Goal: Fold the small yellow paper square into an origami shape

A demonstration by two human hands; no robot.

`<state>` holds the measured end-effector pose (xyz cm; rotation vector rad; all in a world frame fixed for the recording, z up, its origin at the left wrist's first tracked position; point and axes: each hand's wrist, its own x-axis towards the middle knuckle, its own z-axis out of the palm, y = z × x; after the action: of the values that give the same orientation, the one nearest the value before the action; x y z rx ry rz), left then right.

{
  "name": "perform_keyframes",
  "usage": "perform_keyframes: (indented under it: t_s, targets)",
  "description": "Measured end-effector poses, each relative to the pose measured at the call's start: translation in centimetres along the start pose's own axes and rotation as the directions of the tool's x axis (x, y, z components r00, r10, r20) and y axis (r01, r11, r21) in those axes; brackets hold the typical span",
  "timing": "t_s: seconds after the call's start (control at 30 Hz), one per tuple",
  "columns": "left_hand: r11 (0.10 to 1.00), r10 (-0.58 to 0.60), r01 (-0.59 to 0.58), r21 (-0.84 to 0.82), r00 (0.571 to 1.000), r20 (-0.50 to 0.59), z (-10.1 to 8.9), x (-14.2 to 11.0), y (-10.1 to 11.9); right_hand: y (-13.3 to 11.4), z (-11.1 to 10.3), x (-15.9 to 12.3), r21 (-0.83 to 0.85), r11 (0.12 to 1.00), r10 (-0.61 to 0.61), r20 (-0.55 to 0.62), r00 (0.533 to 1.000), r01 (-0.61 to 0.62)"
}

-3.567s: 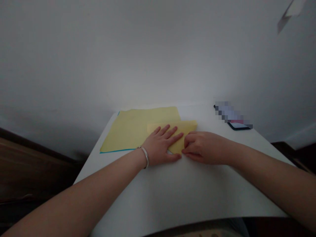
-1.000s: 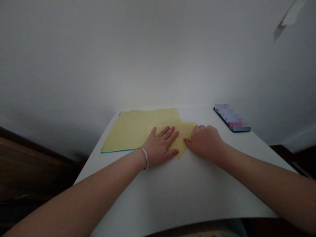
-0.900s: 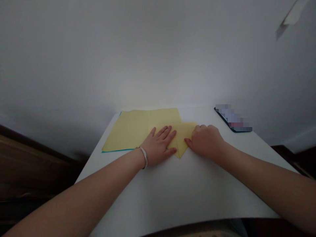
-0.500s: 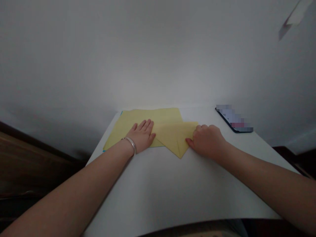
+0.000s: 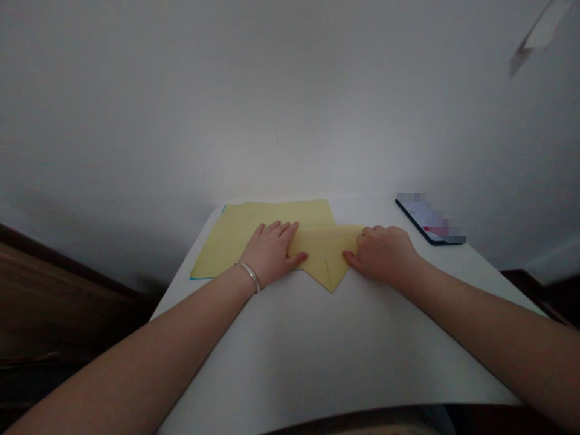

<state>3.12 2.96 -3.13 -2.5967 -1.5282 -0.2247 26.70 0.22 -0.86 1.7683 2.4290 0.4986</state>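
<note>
A folded piece of yellow paper [image 5: 327, 257] lies in front of me, its point toward me and a short crease running up from that point. My left hand [image 5: 274, 251] rests on its left end, fingers spread and palm down, a silver bangle at the wrist. At the right end, my right hand [image 5: 383, 252] has its fingers curled over the corner, the thumb on the near edge. Beneath the folded paper and my left hand is a larger yellow sheet [image 5: 235, 232], with blue showing along its edge.
The white table [image 5: 317, 350] meets a pale wall [image 5: 281, 109] at the back. A phone [image 5: 430, 223] lies near the table's right edge. Something brown and wooden [image 5: 54, 296] stands left of the table. A white piece [image 5: 544, 30] sticks out from the wall at upper right.
My left hand has slid right along the folded paper, and its thumb now lies over the paper's left part. My right hand has stayed nearly in place.
</note>
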Motion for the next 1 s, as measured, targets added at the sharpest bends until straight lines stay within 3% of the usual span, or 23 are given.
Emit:
perform_keyframes:
  t_s: [0.23,0.5,0.73,0.87,1.0]
  targets:
    - [0.995,0.087,-0.089,-0.047,0.995,-0.04,0.3,-0.7,0.3,2.5,1.5,-0.1,0.033,0.999,0.015,-0.133,0.991,-0.011]
    - [0.981,0.095,-0.105,-0.16,0.993,-0.072,0.4,-0.6,0.2,3.1,3.8,1.0,0.385,0.917,-0.027,-0.209,0.977,0.107]
    - [0.969,0.134,-0.171,-0.179,0.97,-0.201,0.5,-0.7,0.1,2.4,4.3,1.5,0.545,0.826,-0.004,-0.253,0.967,0.146]
    - [0.957,0.179,-0.234,-0.174,0.943,-0.281,0.5,-0.7,0.0,2.4,3.8,1.5,0.651,0.753,0.078,-0.234,0.969,0.096]
    - [0.95,0.22,-0.275,-0.15,0.926,-0.307,0.1,-0.7,0.0,2.5,3.5,1.3,0.776,0.63,0.163,-0.108,0.981,-0.019]
